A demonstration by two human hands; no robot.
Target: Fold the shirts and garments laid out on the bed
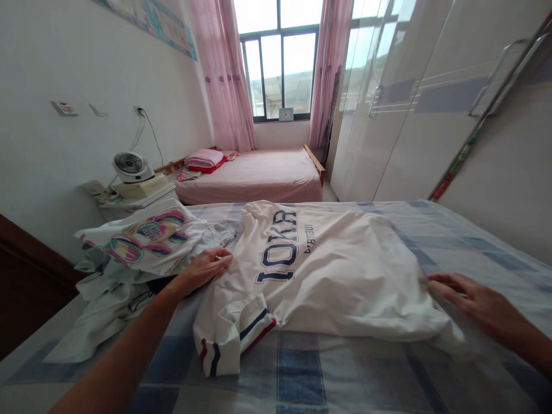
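— T-shirt (328,270), where is it?
— Spread flat at the middle of the bed (302,379), its sleeve toward 7 o'clock.
— And each grip?
— Left hand (204,267) lies flat, fingers apart, on its 9 o'clock edge; right hand (470,299) presses open-fingered at 3 o'clock. A clothes pile (129,253) sits beside the left.

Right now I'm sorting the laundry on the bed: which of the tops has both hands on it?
The cream shirt with navy lettering, spread flat: left hand and right hand touch its edges. The rainbow-print top lies untouched on the pile.
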